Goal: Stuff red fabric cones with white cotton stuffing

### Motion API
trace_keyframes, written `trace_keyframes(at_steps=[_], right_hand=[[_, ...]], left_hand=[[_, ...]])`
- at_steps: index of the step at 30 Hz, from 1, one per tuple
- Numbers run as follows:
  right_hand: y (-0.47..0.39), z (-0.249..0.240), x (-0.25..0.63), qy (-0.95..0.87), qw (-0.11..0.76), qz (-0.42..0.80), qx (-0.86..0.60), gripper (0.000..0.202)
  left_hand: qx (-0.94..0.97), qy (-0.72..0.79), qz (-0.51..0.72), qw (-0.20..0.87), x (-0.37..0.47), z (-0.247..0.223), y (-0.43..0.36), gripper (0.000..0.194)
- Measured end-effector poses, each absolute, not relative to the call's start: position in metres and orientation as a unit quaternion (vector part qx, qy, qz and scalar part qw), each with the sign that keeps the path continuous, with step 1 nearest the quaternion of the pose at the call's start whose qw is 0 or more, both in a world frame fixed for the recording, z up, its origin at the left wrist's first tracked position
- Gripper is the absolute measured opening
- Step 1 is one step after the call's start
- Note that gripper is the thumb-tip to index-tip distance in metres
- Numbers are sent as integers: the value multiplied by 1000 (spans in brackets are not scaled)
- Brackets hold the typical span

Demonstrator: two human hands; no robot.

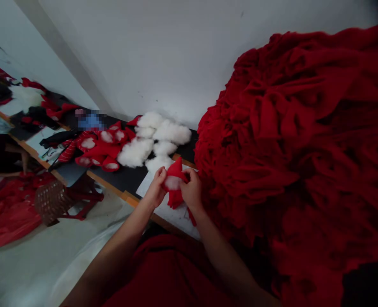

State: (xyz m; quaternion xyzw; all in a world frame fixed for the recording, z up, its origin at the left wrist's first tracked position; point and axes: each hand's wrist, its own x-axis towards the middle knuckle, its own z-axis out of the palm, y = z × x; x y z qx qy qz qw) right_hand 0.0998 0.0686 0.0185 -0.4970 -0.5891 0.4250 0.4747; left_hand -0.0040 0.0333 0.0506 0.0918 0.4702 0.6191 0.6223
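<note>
Both hands hold a small red fabric piece [175, 198] with a pointed top, above a white sheet [147, 181] on the dark table. White stuffing [173, 183] shows in the middle of the piece. My left hand [157, 187] pinches its left edge. My right hand [191, 189] grips the right side, its fingertips beside the white stuffing. Clumps of loose white stuffing [172, 133] lie on the table beyond my hands. Left of them sit several stuffed red pieces [104, 149] with white patches.
A huge heap of red fabric [272, 128] rises on the right. A wall stands behind the table [120, 181]. At the left are a red stool [86, 196], red bags [12, 217] and another person's arm [24, 157].
</note>
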Motion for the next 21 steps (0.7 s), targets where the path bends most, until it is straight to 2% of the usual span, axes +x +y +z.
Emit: trace_keyframes(at_steps=[3, 7, 10, 14, 17, 21], right_hand=[[65, 19, 102, -600, 480, 433, -471, 18], [61, 24, 103, -608, 467, 504, -397, 27], [59, 24, 99, -555, 467, 561, -399, 29], [61, 13, 90, -540, 488, 492, -478, 14], [61, 4, 84, -530, 501, 468, -500, 17], [58, 1, 78, -519, 511, 482, -487, 23]], left_hand=[[195, 503, 631, 558, -4, 49, 26, 47], [227, 569, 647, 454, -5, 47, 23, 35], [264, 590, 635, 424, -6, 44, 21, 27], [306, 616, 632, 357, -8, 39, 17, 27], [315, 636, 629, 318, -15, 36, 15, 30], [346, 656, 573, 348, -24, 37, 18, 35]])
